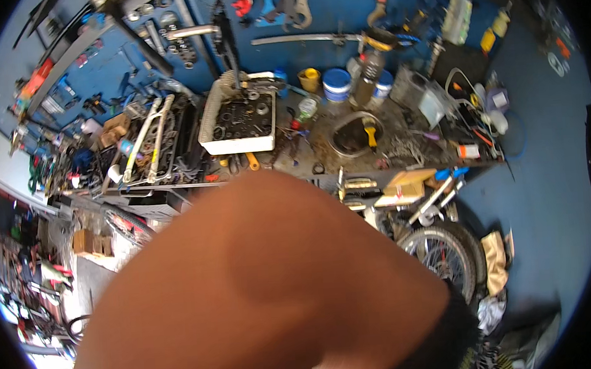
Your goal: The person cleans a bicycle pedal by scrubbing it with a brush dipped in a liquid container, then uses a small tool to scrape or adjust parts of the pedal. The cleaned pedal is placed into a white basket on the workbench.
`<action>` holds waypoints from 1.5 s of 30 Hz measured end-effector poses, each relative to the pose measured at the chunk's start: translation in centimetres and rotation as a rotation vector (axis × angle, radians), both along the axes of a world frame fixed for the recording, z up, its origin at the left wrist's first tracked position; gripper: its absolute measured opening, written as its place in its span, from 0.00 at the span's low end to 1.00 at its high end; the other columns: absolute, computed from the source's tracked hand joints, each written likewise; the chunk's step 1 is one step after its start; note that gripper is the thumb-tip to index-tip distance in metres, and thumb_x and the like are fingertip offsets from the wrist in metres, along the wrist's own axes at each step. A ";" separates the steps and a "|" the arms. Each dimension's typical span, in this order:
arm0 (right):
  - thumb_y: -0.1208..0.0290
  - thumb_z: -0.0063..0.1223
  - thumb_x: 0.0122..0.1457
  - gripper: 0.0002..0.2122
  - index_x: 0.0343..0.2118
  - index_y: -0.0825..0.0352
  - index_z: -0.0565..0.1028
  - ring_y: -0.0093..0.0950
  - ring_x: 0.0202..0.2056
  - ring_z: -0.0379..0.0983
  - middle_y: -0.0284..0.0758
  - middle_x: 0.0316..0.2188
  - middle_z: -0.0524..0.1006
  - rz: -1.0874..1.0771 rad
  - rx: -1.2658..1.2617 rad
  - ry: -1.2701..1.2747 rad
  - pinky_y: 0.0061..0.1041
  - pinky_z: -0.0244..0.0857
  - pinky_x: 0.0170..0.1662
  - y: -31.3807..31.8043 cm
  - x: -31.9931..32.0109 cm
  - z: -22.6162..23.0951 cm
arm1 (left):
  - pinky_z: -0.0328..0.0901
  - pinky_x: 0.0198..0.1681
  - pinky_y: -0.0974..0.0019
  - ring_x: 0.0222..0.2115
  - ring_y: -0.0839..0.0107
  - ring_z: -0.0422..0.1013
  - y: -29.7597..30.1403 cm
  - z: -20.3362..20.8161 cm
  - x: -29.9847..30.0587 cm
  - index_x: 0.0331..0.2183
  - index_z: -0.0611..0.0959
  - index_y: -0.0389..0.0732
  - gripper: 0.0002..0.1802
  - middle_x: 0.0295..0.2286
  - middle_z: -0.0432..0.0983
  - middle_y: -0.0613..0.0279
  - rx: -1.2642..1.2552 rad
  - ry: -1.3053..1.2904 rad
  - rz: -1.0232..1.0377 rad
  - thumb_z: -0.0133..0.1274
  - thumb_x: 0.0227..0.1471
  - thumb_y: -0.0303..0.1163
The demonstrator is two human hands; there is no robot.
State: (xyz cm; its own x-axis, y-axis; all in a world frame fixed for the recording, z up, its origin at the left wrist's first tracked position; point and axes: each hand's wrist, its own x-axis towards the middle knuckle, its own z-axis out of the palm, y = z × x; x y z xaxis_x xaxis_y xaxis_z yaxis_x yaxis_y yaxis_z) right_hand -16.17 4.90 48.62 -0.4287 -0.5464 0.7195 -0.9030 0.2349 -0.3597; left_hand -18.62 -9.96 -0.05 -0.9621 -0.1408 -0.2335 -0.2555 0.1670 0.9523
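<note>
A bent bare arm (259,254) of mine fills the lower middle, close up and blurred. Its elbow points toward the workbench, and a dark sleeve (440,338) shows at the lower right. Neither of my hands can be seen; a small pale patch at the bottom edge is too blurred to make out. Beyond the elbow stands a white tray (239,145) of small metal parts. To its right, a yellow-handled brush (370,134) rests in a round metal pan (337,148).
Blue-and-white tubs (337,86) and a clear bottle (370,75) stand along the back of the cluttered bench. Tools hang on the blue wall, including a wrench (302,5). Bicycle wheels (442,257) lean below at the right. Bicycle parts (147,143) crowd the left end.
</note>
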 end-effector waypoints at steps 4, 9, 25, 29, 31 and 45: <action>0.59 0.59 0.55 0.17 0.46 0.59 0.82 0.38 0.43 0.78 0.35 0.35 0.81 -0.034 0.014 -0.184 0.45 0.69 0.46 4.0 -0.1 -4.0 | 0.66 0.30 0.68 0.28 0.73 0.71 2.6 1.5 -1.4 0.38 0.75 0.39 0.13 0.29 0.76 0.62 -0.008 0.045 -0.030 0.63 0.55 0.27; 0.60 0.56 0.65 0.15 0.49 0.64 0.78 0.44 0.38 0.80 0.42 0.37 0.83 -0.413 -0.230 -0.792 0.41 0.73 0.42 22.8 4.4 -25.1 | 0.62 0.27 0.69 0.24 0.75 0.68 6.3 7.0 -3.2 0.35 0.73 0.38 0.13 0.25 0.75 0.63 -0.029 0.211 -0.149 0.63 0.55 0.28; 0.46 0.62 0.56 0.28 0.54 0.62 0.78 0.45 0.50 0.78 0.46 0.46 0.82 -1.124 0.402 -1.350 0.44 0.70 0.55 49.1 34.3 -41.9 | 0.65 0.30 0.71 0.26 0.80 0.68 31.4 28.1 -11.9 0.34 0.74 0.38 0.14 0.26 0.71 0.68 0.130 0.527 -0.204 0.65 0.55 0.30; 0.48 0.61 0.57 0.28 0.54 0.63 0.77 0.44 0.49 0.78 0.45 0.45 0.82 -1.240 0.268 -1.448 0.41 0.71 0.53 51.6 31.1 -37.2 | 0.63 0.33 0.69 0.29 0.78 0.66 34.3 29.6 -14.1 0.37 0.75 0.36 0.16 0.28 0.71 0.68 0.105 0.599 -0.287 0.65 0.54 0.32; 0.48 0.60 0.57 0.27 0.54 0.63 0.77 0.44 0.49 0.78 0.45 0.45 0.82 -1.242 0.318 -1.466 0.41 0.71 0.53 51.8 30.0 -35.9 | 0.65 0.37 0.67 0.33 0.75 0.68 35.3 29.9 -15.6 0.39 0.75 0.33 0.19 0.30 0.72 0.66 0.058 0.531 -0.297 0.67 0.54 0.33; 0.44 0.58 0.60 0.30 0.59 0.61 0.74 0.44 0.49 0.79 0.46 0.45 0.82 -1.240 0.236 -1.579 0.40 0.71 0.52 43.0 24.3 -37.5 | 0.70 0.44 0.53 0.38 0.48 0.78 42.5 28.4 -32.6 0.46 0.80 0.29 0.28 0.36 0.82 0.42 -0.348 0.558 -0.663 0.68 0.50 0.38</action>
State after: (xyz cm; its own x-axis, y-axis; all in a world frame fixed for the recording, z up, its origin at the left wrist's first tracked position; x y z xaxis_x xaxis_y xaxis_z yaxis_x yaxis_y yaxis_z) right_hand 8.17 47.87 11.12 -0.6314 0.4718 -0.6155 0.7647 0.5106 -0.3931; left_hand -51.25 32.51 28.32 -0.8314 0.5019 0.2386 0.4730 0.4138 0.7778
